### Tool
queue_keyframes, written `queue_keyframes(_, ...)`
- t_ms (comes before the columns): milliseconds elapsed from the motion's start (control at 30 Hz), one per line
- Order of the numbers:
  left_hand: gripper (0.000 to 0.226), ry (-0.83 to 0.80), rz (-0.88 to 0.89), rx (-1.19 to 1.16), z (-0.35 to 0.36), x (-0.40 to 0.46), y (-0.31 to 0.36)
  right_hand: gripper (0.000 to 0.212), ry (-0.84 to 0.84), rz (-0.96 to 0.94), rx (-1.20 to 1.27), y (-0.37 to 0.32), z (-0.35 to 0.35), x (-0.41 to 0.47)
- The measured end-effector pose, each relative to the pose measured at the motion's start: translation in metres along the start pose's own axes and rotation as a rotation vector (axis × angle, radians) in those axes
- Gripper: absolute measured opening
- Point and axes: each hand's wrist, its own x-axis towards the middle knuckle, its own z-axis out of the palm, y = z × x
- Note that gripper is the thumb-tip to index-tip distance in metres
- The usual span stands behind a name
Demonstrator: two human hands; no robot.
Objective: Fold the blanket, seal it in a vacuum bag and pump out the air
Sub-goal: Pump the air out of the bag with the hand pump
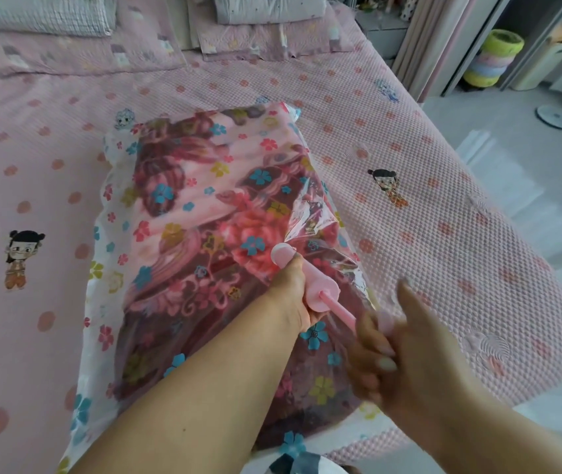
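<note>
My right hand [406, 340] is smeared by motion, so the pump's handle is mostly lost inside it; I can only make out my fingers curled round a pale pink end, with my thumb sticking up and away. My left hand [295, 295] wraps the barrel of the pink hand pump [302, 277], covering most of its middle, so only the round cap beyond my knuckles and the wide collar nearer my wrist show. The thin piston rod [337, 309] runs bare between my two hands. Whatever the far cap sits on is hidden under it.

Beneath my left hand lies the vacuum bag [115, 213], clear crinkly plastic printed with small blue, pink and yellow flowers, creased into shiny folds just beyond the pump. Inside it the folded blanket [183, 186] shows as a soft, thick slab with a dark red and pink floral pattern. The bag's near end is cut off by my forearms and the bottom edge.

All of this rests on a bed [444, 234] covered in a pink, bubbly-textured spread with dots and cartoon figures. Pillows [40, 15] lie far beyond my hands. Off past my right hand the pale floor carries a stack of coloured rings [492, 59].
</note>
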Motion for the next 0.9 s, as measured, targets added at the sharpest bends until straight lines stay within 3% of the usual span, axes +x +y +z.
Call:
queue_keyframes(67, 0.048, 0.005, 0.032, 0.04, 0.001, 0.002, -0.001, 0.072, -0.024, -0.024, 0.038, 0.002, -0.003, -0.007)
queue_keyframes(200, 0.066, 0.021, 0.036, 0.018, 0.007, 0.003, -0.002, 0.067, 0.181, -0.041, 0.002, -0.01, 0.017, 0.031)
queue_keyframes(267, 0.074, 0.041, 0.048, 0.063, 0.007, 0.005, 0.0, 0.064, 0.175, -0.069, -0.051, -0.016, 0.027, 0.045)
queue_keyframes(400, 0.052, 0.038, 0.058, -0.002, 0.003, 0.001, 0.002, 0.068, 0.062, -0.012, -0.024, -0.014, 0.016, 0.017)
queue_keyframes(500, 0.054, 0.011, 0.064, -0.026, 0.003, 0.001, 0.004, 0.074, -0.005, -0.021, 0.057, -0.009, 0.004, -0.006)
queue_keyframes(667, 0.058, 0.058, 0.029, -0.044, 0.008, 0.001, 0.004, 0.064, 0.189, -0.057, -0.048, -0.019, 0.023, 0.034)
queue_keyframes(733, 0.061, 0.09, 0.027, -0.008, 0.007, 0.002, 0.004, 0.063, 0.118, -0.075, -0.119, -0.021, 0.025, 0.037)
queue_keyframes(900, 0.052, 0.057, 0.045, -0.066, 0.003, 0.0, 0.004, 0.074, -0.036, 0.027, -0.032, -0.018, 0.003, -0.005)
